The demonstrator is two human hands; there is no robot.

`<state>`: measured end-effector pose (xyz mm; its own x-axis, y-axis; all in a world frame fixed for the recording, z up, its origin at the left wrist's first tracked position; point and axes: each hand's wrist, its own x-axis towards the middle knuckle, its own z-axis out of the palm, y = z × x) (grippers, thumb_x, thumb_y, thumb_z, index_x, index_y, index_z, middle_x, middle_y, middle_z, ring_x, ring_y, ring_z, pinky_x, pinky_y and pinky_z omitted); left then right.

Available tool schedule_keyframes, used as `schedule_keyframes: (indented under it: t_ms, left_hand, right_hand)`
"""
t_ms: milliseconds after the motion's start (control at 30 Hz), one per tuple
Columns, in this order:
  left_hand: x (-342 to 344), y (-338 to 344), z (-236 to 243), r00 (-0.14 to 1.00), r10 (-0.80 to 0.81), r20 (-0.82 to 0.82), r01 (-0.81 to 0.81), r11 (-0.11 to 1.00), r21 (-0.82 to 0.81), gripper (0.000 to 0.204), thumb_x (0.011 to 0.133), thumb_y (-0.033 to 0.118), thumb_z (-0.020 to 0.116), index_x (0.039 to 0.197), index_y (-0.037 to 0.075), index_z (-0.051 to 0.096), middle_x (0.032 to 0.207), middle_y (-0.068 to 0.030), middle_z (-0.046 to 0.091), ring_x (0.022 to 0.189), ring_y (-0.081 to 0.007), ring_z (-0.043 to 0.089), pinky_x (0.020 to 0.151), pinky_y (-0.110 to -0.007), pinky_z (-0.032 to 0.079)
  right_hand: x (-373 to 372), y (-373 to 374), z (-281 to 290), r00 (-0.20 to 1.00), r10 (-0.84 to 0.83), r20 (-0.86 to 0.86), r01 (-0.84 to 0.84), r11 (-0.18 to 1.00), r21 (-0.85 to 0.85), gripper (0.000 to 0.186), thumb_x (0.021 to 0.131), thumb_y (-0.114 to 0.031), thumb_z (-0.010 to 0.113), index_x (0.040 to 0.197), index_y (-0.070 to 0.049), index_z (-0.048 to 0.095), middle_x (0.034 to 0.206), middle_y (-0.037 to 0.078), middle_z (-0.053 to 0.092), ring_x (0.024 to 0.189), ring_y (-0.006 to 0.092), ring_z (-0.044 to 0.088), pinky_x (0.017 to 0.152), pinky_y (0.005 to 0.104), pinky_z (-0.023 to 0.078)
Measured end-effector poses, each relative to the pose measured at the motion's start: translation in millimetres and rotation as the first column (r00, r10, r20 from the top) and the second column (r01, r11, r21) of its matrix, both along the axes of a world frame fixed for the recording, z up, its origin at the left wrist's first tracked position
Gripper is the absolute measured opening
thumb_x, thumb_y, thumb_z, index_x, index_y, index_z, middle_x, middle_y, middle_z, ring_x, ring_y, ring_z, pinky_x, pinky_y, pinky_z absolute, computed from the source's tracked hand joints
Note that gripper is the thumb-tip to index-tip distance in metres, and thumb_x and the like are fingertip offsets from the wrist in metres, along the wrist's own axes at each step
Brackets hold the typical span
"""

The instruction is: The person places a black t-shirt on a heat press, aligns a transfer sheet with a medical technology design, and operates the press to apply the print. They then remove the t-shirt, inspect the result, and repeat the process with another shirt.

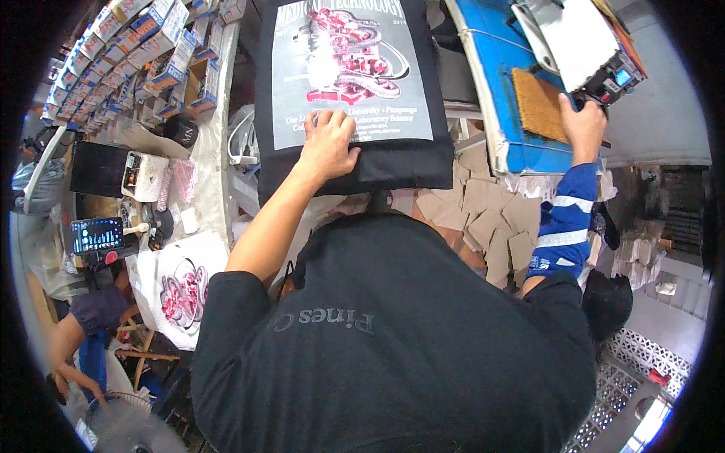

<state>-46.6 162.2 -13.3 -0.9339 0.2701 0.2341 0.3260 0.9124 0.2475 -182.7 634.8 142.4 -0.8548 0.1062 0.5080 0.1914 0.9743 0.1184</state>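
Observation:
A black garment [355, 170] lies on a platen at the top centre, carrying a grey printed panel [404, 98] with a pink and white picture and white lettering. My left hand [326, 143] rests on the panel's lower edge, fingers slightly bent and apart. My right hand [581, 124], past a blue sleeve with pale reflective bands, is closed on the dark handle end of a press-like machine [566, 38] with a small lit display. Beside that hand, a brown mat [532, 94] lies on a blue board [498, 113]; my fingertips there are partly hidden.
Stacked small boxes [128, 53] fill the upper left. A lit phone [97, 234] and a white printed cloth [174, 294] are lower left. A co-worker's arm [68, 340] and a fan [128, 430] are at the left edge. Cardboard pieces [483, 226] lie below the blue board.

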Motion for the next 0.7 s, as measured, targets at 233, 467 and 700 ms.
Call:
schedule_keyframes:
  t_ms: [233,467,700]
  left_hand:
    - [52,-49,10,0.916,0.327,-0.232,-0.214,0.888,0.407,0.023,0.078,0.023,0.079,0.095,0.008,0.071,0.116,-0.0121,0.064,0.118,-0.0352,0.055,0.103,-0.048,0.038]
    - [199,-165,-51,0.743,0.669,-0.018,-0.589,0.667,0.457,0.008,0.085,0.009,0.071,0.091,0.004,0.069,0.099,-0.0148,0.067,0.101,-0.0348,0.062,0.094,-0.044,0.046]
    - [258,-139,-110,0.634,0.735,0.242,-0.728,0.46,0.509,0.013,0.087,0.013,0.072,0.093,0.001,0.07,0.097,-0.0166,0.067,0.095,-0.035,0.064,0.088,-0.043,0.051]
  right_hand:
    - [38,-93,-22,0.914,0.274,-0.301,-0.316,0.944,-0.101,0.041,0.089,-0.048,0.074,0.1,-0.008,0.077,0.102,0.018,0.073,0.104,0.0407,0.064,0.087,0.0553,0.047]
    - [71,-186,21,0.737,0.47,-0.486,-0.612,0.769,-0.185,0.116,0.06,-0.051,0.095,0.156,-0.017,0.039,0.16,0.034,0.022,0.146,0.0541,0.027,0.115,0.0655,0.027]
    - [80,-270,13,0.713,0.539,-0.448,-0.659,0.733,-0.168,0.105,0.063,-0.055,0.087,0.153,-0.018,0.047,0.162,0.037,0.018,0.139,0.0648,0.028,0.111,0.0693,0.032]
